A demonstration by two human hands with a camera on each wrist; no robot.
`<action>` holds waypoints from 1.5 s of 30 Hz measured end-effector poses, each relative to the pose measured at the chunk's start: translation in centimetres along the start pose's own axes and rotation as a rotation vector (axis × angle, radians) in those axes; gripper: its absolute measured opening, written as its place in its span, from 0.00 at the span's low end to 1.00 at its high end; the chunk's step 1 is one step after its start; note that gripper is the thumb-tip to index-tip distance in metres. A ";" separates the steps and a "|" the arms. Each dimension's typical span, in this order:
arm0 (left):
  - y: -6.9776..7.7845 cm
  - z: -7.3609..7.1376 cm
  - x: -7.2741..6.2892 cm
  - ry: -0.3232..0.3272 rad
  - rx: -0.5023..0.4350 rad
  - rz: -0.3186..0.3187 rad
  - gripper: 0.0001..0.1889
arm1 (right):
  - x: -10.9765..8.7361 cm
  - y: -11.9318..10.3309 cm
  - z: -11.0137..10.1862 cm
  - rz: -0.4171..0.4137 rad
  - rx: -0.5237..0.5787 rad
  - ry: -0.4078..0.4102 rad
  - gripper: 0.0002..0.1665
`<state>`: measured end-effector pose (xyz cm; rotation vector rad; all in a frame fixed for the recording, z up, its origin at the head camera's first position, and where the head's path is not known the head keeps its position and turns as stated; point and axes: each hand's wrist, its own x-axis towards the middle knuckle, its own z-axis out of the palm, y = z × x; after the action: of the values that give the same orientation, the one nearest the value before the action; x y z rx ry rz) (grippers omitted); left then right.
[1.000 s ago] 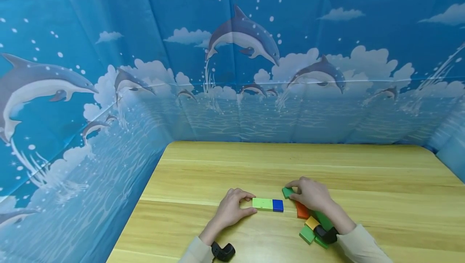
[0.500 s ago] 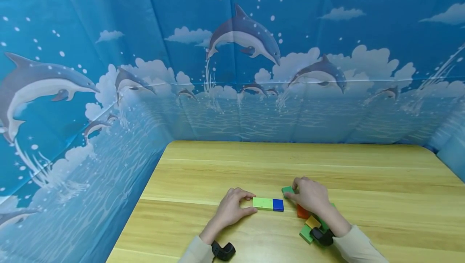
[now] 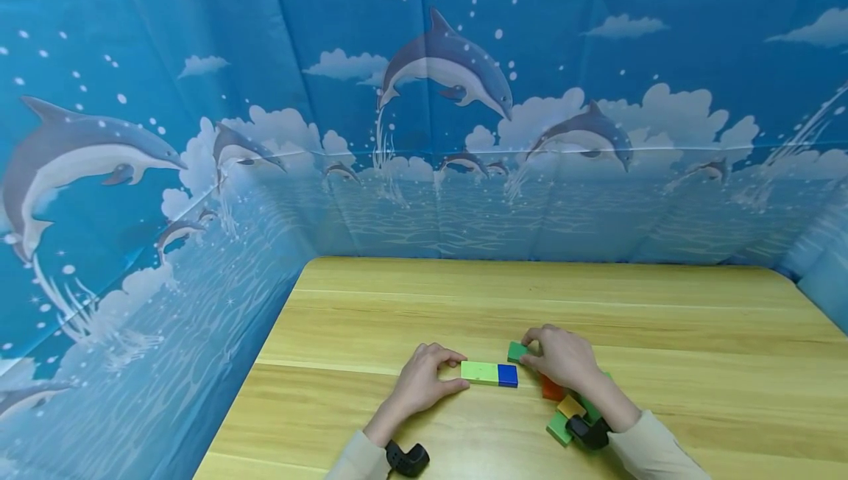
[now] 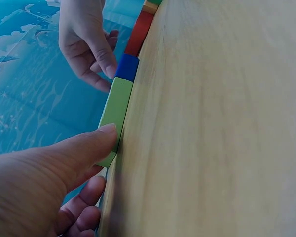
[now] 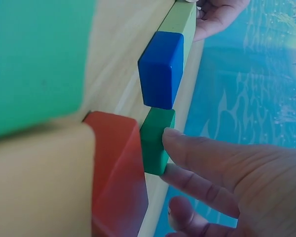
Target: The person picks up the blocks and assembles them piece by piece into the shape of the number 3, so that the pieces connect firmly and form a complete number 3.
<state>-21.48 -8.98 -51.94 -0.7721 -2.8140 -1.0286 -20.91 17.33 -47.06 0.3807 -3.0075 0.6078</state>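
A light green block (image 3: 478, 372) lies on the table with a blue block (image 3: 507, 375) set against its right end. My left hand (image 3: 424, 383) pinches the left end of the light green block; the left wrist view shows the thumb pressing one long side. Just behind and right of the blue block is a small green block (image 3: 517, 351). Between the thumb and a finger, my right hand (image 3: 564, 356) pinches that green block (image 5: 155, 143). Part of the green block is hidden by the fingers in the head view.
Under the right forearm sit a red block (image 3: 551, 388), a yellow-orange block (image 3: 571, 406) and a green block (image 3: 559, 428), partly covered. The wooden table (image 3: 371, 303) ends against a blue dolphin-print cloth (image 3: 424, 207).
My right hand has shifted slightly left with the small green block, bringing it closer to the blue block. The left hand and the light green block hold their place.
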 end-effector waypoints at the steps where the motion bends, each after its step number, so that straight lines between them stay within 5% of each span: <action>1: 0.0 0.0 0.0 -0.001 -0.001 -0.001 0.20 | 0.0 0.0 0.0 -0.007 0.001 0.001 0.12; 45: -0.4 0.2 0.3 -0.002 0.005 0.001 0.19 | -0.1 -0.2 0.2 -0.057 0.006 -0.006 0.13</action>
<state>-21.95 -9.00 -52.26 -0.7741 -2.8161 -1.0212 -20.71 17.07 -47.21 0.4677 -2.9897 0.6129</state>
